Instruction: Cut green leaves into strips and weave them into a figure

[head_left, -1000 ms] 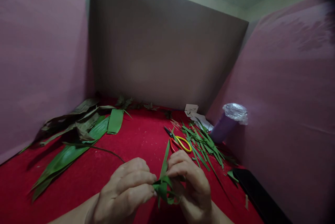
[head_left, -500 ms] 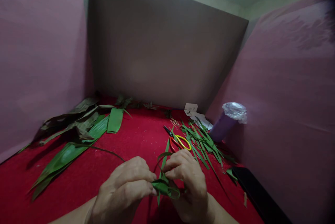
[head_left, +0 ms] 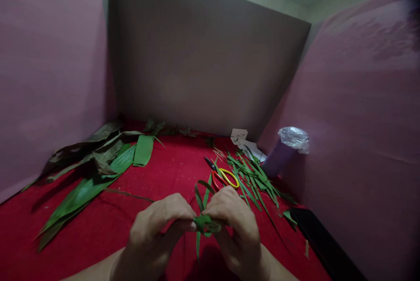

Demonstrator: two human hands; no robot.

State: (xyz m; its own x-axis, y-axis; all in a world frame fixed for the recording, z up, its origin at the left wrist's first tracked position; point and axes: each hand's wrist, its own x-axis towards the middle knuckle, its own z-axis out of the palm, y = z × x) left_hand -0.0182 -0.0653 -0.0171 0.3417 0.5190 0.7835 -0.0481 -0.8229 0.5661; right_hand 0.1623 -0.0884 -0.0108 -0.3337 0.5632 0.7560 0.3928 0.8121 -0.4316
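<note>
Both hands are low in the middle of the view, closed on one folded green leaf strip (head_left: pixel 204 223). My left hand (head_left: pixel 157 233) pinches its left side with thumb and fingers. My right hand (head_left: pixel 234 228) grips its right side, fingers curled over it. A loop of the strip rises between the knuckles and a loose end hangs down below the hands. Just beyond my right hand lie scissors (head_left: pixel 225 177) with one red and one yellow handle, on the red cloth (head_left: pixel 170 171).
A pile of cut green strips (head_left: pixel 254 176) lies right of the scissors. Long green and dried brown leaves (head_left: pixel 95 167) cover the left. A purple cup (head_left: pixel 282 152) with a plastic-wrapped top leans by the right wall. White paper scraps (head_left: pixel 243 138) lie behind; a black phone (head_left: pixel 323 246) lies at right.
The hands have drawn closer together and turned the folded strip. Its upright end has bent over into a loop above the knuckles. The camera has tipped slightly.
</note>
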